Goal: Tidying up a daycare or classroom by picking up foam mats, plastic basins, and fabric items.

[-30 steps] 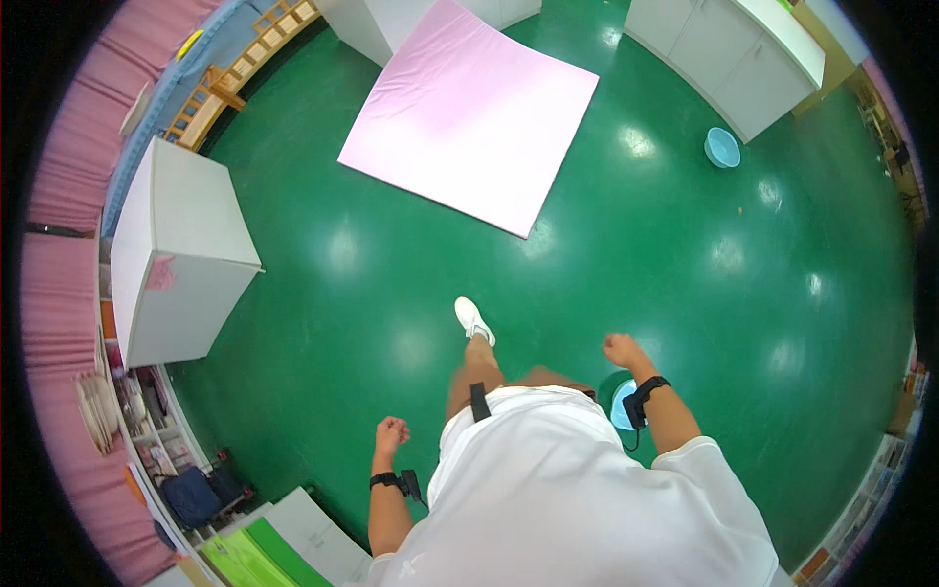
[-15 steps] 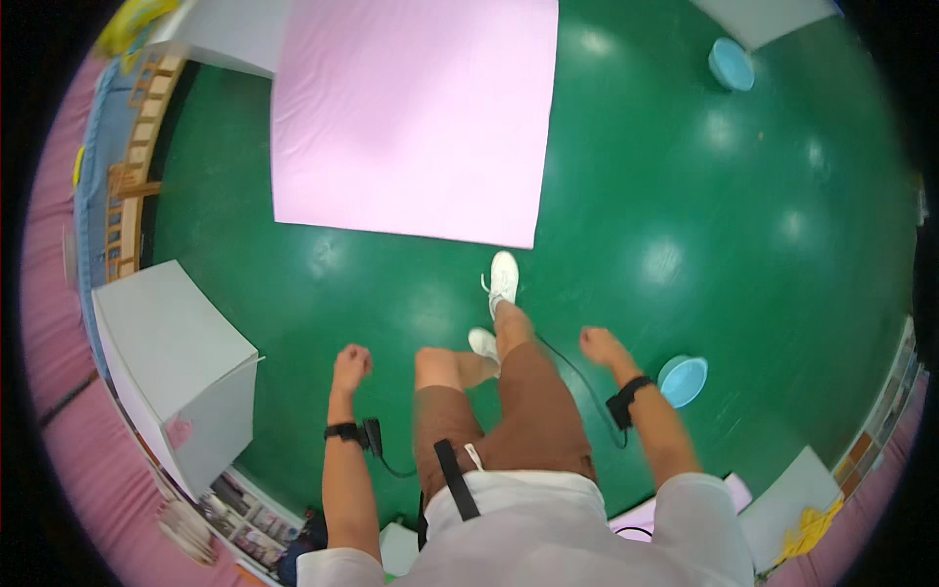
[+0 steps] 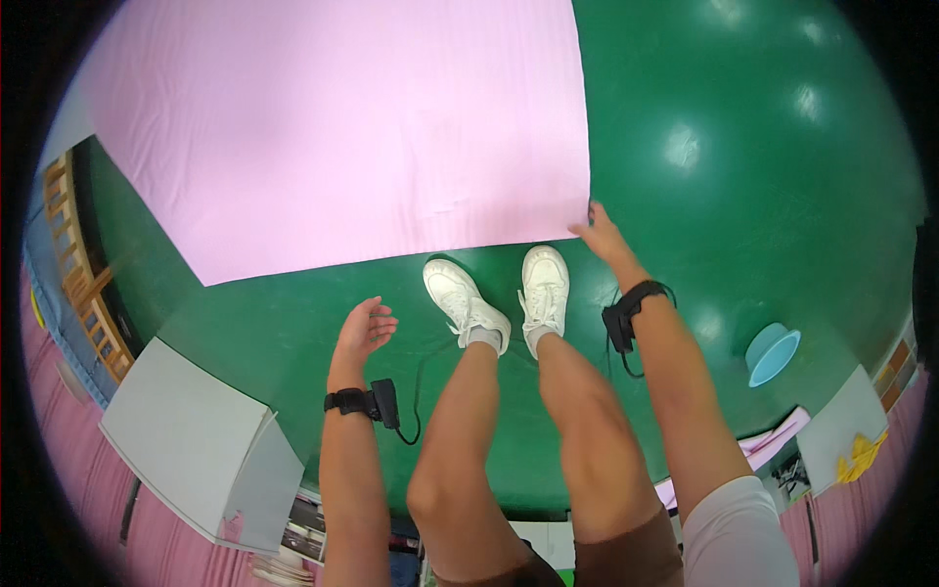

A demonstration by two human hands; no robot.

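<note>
— What does your right hand have?

— My right hand (image 3: 599, 233) is down at the near right corner of the large pink fabric sheet (image 3: 342, 137) spread flat on the shiny green floor (image 3: 743, 166). My fingertips are closed on that corner, right at its edge.

— And the left?

— My left hand (image 3: 364, 328) hangs over bare green floor, just short of the sheet's near edge, fingers loosely curled and apart, holding nothing.

— Where are you standing?

— My two white sneakers (image 3: 509, 289) are on the green floor just beside the sheet's near edge, toes almost touching it, between my hands.

— Any containers around?

— A small light-blue plastic bucket (image 3: 773, 352) stands on the floor to my right, well apart from the sheet. I cannot tell whether anything is in it. A grey box-shaped cabinet (image 3: 191, 445) stands to my left, near the low wooden rack (image 3: 83, 284) along the floor's left edge; what it holds is hidden from me.
</note>
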